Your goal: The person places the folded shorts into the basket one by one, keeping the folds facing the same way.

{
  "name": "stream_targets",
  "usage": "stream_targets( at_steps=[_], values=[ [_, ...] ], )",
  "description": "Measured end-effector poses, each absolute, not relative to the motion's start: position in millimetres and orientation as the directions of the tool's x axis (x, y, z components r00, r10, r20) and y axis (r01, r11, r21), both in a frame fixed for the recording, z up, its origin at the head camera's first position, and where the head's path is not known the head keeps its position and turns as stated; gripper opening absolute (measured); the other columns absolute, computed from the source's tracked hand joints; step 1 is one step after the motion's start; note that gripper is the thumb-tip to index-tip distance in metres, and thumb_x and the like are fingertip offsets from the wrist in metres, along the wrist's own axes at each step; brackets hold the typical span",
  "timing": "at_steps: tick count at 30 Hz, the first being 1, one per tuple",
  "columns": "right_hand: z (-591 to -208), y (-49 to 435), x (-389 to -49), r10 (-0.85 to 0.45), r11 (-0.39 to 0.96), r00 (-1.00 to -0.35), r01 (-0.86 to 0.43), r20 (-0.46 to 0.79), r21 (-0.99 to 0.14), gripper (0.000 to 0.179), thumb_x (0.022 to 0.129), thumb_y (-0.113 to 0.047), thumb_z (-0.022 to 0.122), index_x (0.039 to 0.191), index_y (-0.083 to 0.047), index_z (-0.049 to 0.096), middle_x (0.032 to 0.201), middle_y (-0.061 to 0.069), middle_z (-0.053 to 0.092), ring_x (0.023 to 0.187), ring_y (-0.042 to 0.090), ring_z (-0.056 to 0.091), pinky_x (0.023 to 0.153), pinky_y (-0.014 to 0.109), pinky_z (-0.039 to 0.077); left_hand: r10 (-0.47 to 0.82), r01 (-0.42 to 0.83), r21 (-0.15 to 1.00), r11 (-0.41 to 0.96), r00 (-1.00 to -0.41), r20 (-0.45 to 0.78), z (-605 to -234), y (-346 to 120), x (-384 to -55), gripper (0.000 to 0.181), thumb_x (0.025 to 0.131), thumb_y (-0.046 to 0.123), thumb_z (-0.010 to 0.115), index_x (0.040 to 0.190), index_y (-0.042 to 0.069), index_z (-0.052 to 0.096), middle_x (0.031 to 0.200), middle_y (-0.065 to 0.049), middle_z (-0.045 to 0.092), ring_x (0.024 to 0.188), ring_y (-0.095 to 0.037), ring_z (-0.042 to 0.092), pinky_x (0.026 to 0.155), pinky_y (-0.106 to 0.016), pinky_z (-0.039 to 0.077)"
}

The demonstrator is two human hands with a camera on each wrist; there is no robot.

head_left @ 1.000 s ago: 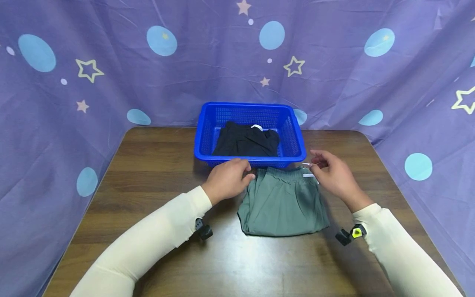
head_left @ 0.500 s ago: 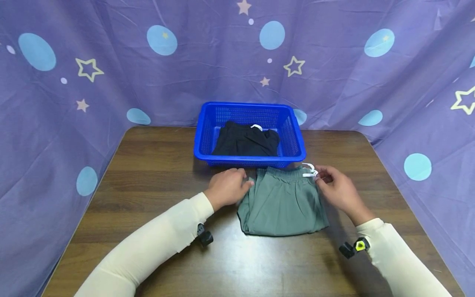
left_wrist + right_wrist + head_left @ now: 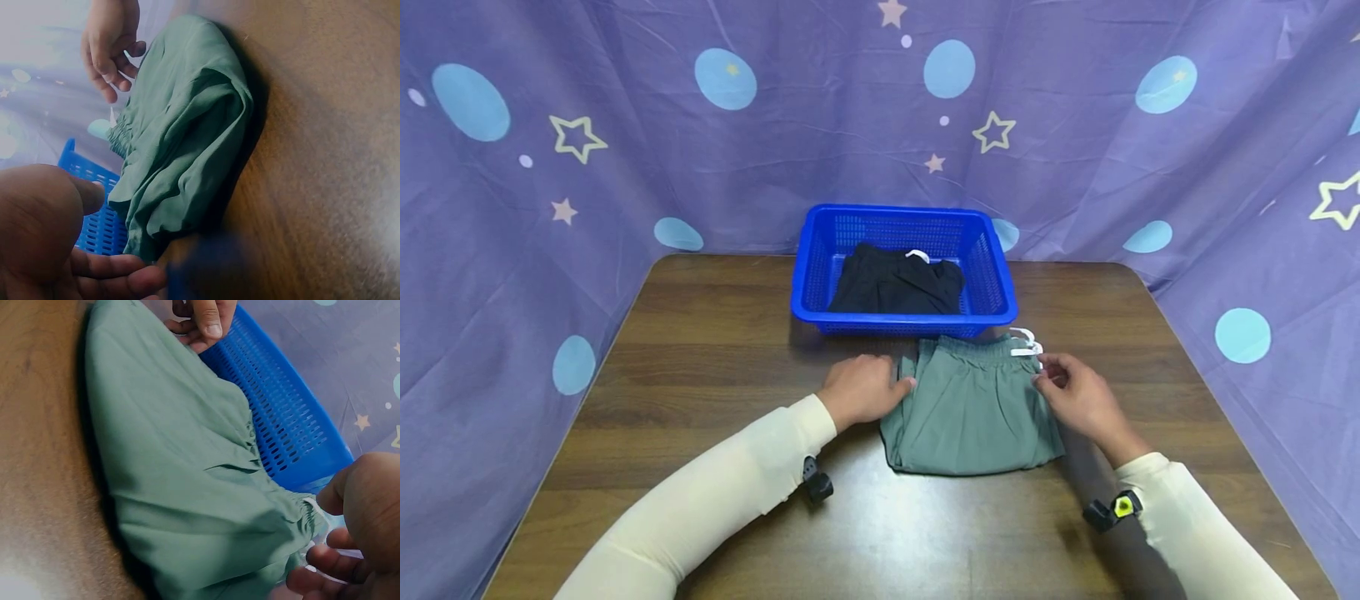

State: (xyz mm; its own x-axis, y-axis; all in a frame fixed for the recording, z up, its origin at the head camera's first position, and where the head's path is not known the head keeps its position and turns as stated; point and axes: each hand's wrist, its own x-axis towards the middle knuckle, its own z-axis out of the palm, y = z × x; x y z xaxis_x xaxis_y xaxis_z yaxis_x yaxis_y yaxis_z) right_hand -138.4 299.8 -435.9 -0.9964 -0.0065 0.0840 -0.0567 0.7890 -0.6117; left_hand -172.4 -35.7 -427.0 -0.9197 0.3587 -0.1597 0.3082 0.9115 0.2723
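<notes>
Folded green pants with a gathered elastic waistband lie on the table, waistband toward the basket. A white drawstring loops out at the waistband's right end. My left hand is at the left edge of the pants, thumb by the folded layers; in the left wrist view its thumb and fingers are spread apart. At the right edge, just below the drawstring, is my right hand, fingers loosely bent. The right wrist view shows a gap between its thumb and fingers, with nothing pinched there.
Directly behind the pants stands a blue plastic basket. Inside it lies a folded black garment with a white drawstring. A purple curtain with stars hangs behind the wooden table.
My right hand has let go of the drawstring and moved down along the right edge of the pants. My left hand has slid down slightly along the left edge.
</notes>
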Motion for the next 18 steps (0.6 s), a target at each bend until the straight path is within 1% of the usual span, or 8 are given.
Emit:
stream_targets(
  at_steps=[3,7,9,14,16,18],
  values=[
    [-439.1,301.0,-137.2,0.003,0.797,-0.999,-0.019,0.036,-0.603,0.041,0.099,-0.023,0.065,0.130,0.004,0.061,0.107,0.019,0.071,0.097,0.034,0.068,0.083,0.048,0.051,0.356,0.301,0.270,0.915,-0.916,-0.185,-428.4,-34.5,-171.6,0.057,0.099,0.063,0.051,0.099,0.010,0.071,0.103,-0.013,0.074,0.093,-0.031,0.071,0.067,-0.048,0.054],
    [-441.9,301.8,-136.3,0.016,0.812,-0.998,0.052,-0.066,-0.581,0.057,0.101,-0.038,0.063,0.137,0.006,0.055,0.116,0.025,0.069,0.107,0.040,0.066,0.090,0.054,0.050,0.360,0.297,0.281,0.913,-0.910,-0.205,-430.9,-33.0,-170.5,0.057,0.098,0.065,0.051,0.091,0.012,0.071,0.103,-0.013,0.074,0.090,-0.031,0.071,0.064,-0.047,0.053],
    [-442.9,302.2,-136.3,0.021,0.822,-0.993,0.081,-0.113,-0.563,0.064,0.101,-0.044,0.061,0.138,0.008,0.053,0.119,0.027,0.068,0.109,0.043,0.064,0.091,0.056,0.048,0.364,0.300,0.285,0.911,-0.908,-0.209,-432.5,-32.0,-169.8,0.057,0.098,0.065,0.051,0.090,0.012,0.071,0.103,-0.013,0.074,0.090,-0.031,0.071,0.064,-0.047,0.053],
    [-444.8,303.1,-135.7,0.016,0.840,-0.983,0.112,-0.181,-0.531,0.071,0.102,-0.053,0.055,0.134,0.010,0.055,0.122,0.029,0.066,0.113,0.046,0.062,0.093,0.057,0.047,0.374,0.311,0.280,0.908,-0.903,-0.210,-435.6,-30.0,-168.0,0.057,0.097,0.066,0.053,0.095,0.012,0.071,0.104,-0.013,0.074,0.091,-0.031,0.071,0.063,-0.047,0.052],
    [-445.5,303.3,-135.2,0.013,0.843,-0.982,0.113,-0.190,-0.525,0.071,0.101,-0.055,0.055,0.132,0.009,0.057,0.122,0.029,0.066,0.113,0.045,0.062,0.092,0.056,0.048,0.375,0.312,0.283,0.907,-0.903,-0.208,-436.3,-29.3,-167.1,0.057,0.096,0.066,0.054,0.093,0.012,0.071,0.104,-0.013,0.074,0.091,-0.031,0.071,0.063,-0.047,0.053],
    [-446.0,303.1,-134.7,0.013,0.848,-0.981,0.113,-0.192,-0.517,0.070,0.101,-0.055,0.055,0.128,0.009,0.060,0.119,0.028,0.067,0.109,0.044,0.063,0.090,0.055,0.049,0.375,0.309,0.287,0.907,-0.902,-0.214,-436.8,-28.4,-165.9,0.057,0.096,0.066,0.053,0.086,0.013,0.070,0.102,-0.012,0.074,0.089,-0.031,0.071,0.063,-0.047,0.053]
  ],
)
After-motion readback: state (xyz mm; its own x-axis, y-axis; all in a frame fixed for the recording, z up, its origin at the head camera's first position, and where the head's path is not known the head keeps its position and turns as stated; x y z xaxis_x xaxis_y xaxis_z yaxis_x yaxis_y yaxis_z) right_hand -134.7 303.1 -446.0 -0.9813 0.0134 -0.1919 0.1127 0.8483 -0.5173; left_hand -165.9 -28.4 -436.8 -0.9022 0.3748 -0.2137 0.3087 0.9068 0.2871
